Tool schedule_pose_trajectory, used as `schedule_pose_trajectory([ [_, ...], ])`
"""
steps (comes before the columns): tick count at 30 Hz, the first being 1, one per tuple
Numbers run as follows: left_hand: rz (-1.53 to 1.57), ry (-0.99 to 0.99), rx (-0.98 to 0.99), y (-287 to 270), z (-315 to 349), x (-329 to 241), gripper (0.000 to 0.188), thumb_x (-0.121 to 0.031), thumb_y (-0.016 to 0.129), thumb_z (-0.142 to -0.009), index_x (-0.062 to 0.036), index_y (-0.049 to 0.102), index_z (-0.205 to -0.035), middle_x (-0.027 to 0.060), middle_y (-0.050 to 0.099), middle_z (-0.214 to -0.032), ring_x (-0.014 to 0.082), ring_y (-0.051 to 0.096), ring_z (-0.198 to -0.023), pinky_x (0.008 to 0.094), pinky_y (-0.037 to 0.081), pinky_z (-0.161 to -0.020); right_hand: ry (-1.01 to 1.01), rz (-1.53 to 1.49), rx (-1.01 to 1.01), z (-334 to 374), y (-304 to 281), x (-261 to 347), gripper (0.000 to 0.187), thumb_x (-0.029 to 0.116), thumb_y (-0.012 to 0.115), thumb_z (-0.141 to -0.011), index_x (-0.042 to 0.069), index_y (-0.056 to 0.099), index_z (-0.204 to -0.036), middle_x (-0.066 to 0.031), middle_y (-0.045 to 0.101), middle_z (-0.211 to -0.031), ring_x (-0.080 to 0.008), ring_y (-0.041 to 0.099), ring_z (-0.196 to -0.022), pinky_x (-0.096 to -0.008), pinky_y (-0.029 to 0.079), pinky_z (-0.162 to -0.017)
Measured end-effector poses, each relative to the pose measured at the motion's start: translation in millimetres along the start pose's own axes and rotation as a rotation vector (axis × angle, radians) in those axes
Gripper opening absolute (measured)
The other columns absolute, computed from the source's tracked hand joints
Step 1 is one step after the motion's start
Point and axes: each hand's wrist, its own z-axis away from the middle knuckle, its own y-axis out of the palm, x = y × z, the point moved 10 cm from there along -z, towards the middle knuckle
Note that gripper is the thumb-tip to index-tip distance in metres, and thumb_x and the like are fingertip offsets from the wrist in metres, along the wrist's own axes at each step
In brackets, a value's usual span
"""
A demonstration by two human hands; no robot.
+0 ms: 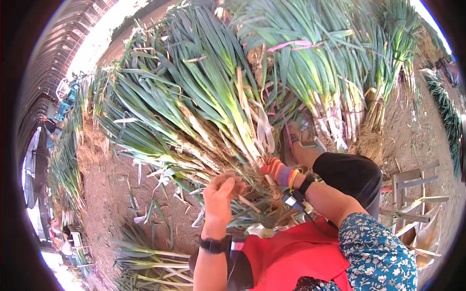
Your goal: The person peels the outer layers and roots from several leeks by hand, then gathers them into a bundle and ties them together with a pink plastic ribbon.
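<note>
A large heap of leeks [208, 97] lies before me, its green leaves spreading up and left and its pale, soil-covered stems and roots pointing toward me. My right hand [280, 173], in a striped knitted glove, closes round the lower stem of a leek [250, 145] near its root end. Bare and with a dark band at the wrist, my left hand [221, 191] is beside the roots at the heap's near edge. Its thumb and fingers are pressed together; what they hold, if anything, cannot be made out.
Tied bundles of leeks [335, 104] stand upright beyond my leg at the right. Peeled leeks with white stems [165, 265] lie on the ground at lower left. A wooden stool-like frame [412, 189] is at the right. Other people [58, 237] are at the far left.
</note>
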Motion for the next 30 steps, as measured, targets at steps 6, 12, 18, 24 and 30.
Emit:
schedule_pose_trajectory([
  [6,0.061,0.171,-0.085,-11.6,-14.6,-0.9,0.031,-0.016,0.059,-0.087,-0.0001,0.052,-0.112,0.0058,0.060,-0.095,0.0175,0.058,-0.084,0.0308,0.046,-0.069,0.135,-0.339,-0.315,64.5,-25.0,100.7,0.032,0.019,0.068,-0.069,0.001,0.057,-0.093,-0.0173,0.055,-0.071,-0.0305,0.053,-0.062,-0.0381,0.044,-0.058],
  [12,0.466,0.310,-0.054,-40.4,18.1,-36.0,0.031,-0.026,0.055,-0.090,-0.0008,0.051,-0.108,0.0101,0.056,-0.095,0.0267,0.060,-0.087,0.0411,0.049,-0.076,0.172,0.307,-0.037,100.0,-8.2,133.9,0.029,0.023,0.066,-0.068,0.004,0.051,-0.085,-0.0165,0.055,-0.073,-0.0346,0.056,-0.062,-0.0431,0.043,-0.053],
  [18,0.520,0.371,-0.017,-64.6,59.7,-57.9,0.033,-0.028,0.059,-0.087,-0.0017,0.050,-0.106,0.0117,0.058,-0.093,0.0274,0.060,-0.087,0.0432,0.049,-0.078,-0.071,0.031,-0.060,42.9,-8.5,170.3,0.069,0.037,0.072,-0.073,0.000,0.045,-0.125,-0.0215,0.058,-0.110,-0.0355,0.059,-0.095,-0.0385,0.046,-0.085],
  [24,0.315,0.399,0.042,-67.2,96.0,-58.0,0.037,-0.025,0.064,-0.082,0.0035,0.058,-0.106,0.0120,0.062,-0.099,0.0217,0.060,-0.092,0.0365,0.048,-0.083,0.070,-0.597,0.061,-46.7,2.4,257.9,0.034,0.014,0.074,-0.069,0.001,0.061,-0.097,-0.0050,0.062,-0.082,-0.0109,0.056,-0.076,-0.0265,0.047,-0.069],
  [30,0.366,0.397,0.046,-83.2,99.8,-58.6,0.031,-0.016,0.067,-0.078,0.0030,0.060,-0.102,0.0105,0.064,-0.094,0.0220,0.061,-0.088,0.0346,0.049,-0.077,0.058,-0.435,0.138,-59.6,10.3,279.1,0.023,0.012,0.074,-0.063,0.002,0.060,-0.078,-0.0005,0.056,-0.065,-0.0061,0.050,-0.065,-0.0266,0.044,-0.060],
])
